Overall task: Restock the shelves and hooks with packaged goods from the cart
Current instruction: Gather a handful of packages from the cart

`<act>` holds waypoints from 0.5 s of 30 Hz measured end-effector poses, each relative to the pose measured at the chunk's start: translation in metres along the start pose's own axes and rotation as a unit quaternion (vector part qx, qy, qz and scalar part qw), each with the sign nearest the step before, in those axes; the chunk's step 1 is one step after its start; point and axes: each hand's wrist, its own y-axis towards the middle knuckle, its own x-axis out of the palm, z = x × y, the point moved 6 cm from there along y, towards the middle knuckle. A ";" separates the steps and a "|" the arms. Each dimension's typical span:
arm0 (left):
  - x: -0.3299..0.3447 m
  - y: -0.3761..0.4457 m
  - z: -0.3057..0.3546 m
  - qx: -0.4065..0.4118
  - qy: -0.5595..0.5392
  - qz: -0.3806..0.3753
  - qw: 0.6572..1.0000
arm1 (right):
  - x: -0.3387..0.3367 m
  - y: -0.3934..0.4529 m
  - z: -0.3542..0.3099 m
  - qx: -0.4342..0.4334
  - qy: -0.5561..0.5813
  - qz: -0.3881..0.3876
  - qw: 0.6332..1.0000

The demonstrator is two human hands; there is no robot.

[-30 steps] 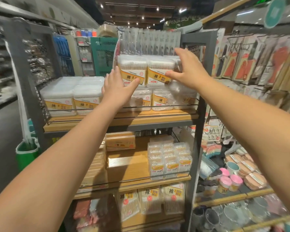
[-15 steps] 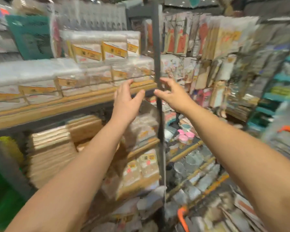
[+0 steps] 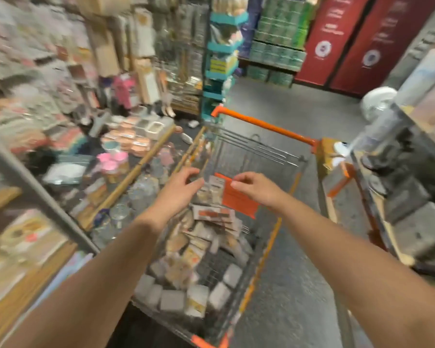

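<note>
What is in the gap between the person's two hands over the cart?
In the head view, between the left hand and the right hand show flat carded packets and an orange flap inside the cart. Neither hand holds anything.

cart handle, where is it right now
In the head view the orange cart handle runs across the upper middle, at the far end of the cart, beyond both hands and just right of the teal display rack.

Both bare forearms reach forward from the near edge, converging toward the middle; the left hand (image 3: 180, 187) spreads relaxed fingers, holding nothing; the right hand (image 3: 255, 188) hangs loosely curled, its grip empty.
</note>
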 end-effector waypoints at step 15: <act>0.108 0.035 -0.181 -0.256 0.001 -0.181 0.950 | 0.085 0.031 0.185 0.210 0.067 -0.115 0.968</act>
